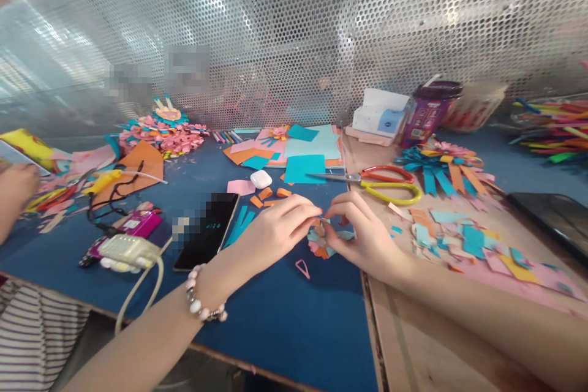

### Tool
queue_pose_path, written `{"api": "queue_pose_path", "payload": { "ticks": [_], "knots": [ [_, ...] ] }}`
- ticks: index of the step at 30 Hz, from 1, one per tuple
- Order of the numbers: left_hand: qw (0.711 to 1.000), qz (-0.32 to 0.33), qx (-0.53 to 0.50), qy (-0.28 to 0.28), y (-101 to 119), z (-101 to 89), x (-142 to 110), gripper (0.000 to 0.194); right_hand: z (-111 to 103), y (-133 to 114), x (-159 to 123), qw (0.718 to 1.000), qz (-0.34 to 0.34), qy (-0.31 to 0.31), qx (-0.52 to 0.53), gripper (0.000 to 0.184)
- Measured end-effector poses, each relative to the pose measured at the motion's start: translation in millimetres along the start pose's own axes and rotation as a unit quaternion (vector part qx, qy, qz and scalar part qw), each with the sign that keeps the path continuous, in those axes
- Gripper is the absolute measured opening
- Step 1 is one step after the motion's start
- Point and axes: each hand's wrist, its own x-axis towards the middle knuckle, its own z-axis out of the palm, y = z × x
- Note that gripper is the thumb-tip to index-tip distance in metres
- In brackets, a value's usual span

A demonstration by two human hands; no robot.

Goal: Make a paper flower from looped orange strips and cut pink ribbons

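Observation:
My left hand (285,225) and my right hand (361,228) meet above the blue table, fingertips pinched close together. Between and just below them is a small paper flower (320,247) in orange, pale blue and pink, partly hidden by the fingers. The left fingers are closed on something too small to name. My right thumb and forefinger are curled at the flower's edge. A pink paper loop (302,268) lies on the table just below the flower. Beyond the hands lie scissors (367,179) with red and yellow handles.
Paper scraps (478,239) cover the wooden board at right, near a dark phone (546,220). Another phone (206,229) and a power adapter with cable (131,252) lie left. A purple cup (429,111) stands behind. Another person's hand (16,193) is at far left.

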Motion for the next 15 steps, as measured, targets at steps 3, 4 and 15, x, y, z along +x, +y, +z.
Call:
{"api": "queue_pose_path", "payload": {
  "ticks": [3,4,15],
  "knots": [
    [1.0,0.002,0.003,0.003,0.7,-1.2,0.1,0.015,-0.4,-0.2,0.1,1.0,0.001,-0.001,0.001,0.016],
    [1.0,0.003,0.003,0.002,0.7,-1.5,-0.1,0.015,-0.5,-0.1,0.1,1.0,0.001,-0.001,0.003,0.015],
    [0.998,-0.025,-0.051,-0.01,0.6,-0.3,0.3,0.019,0.6,0.1,0.6,1.0,0.0,0.005,0.015,0.013]
  ]
}}
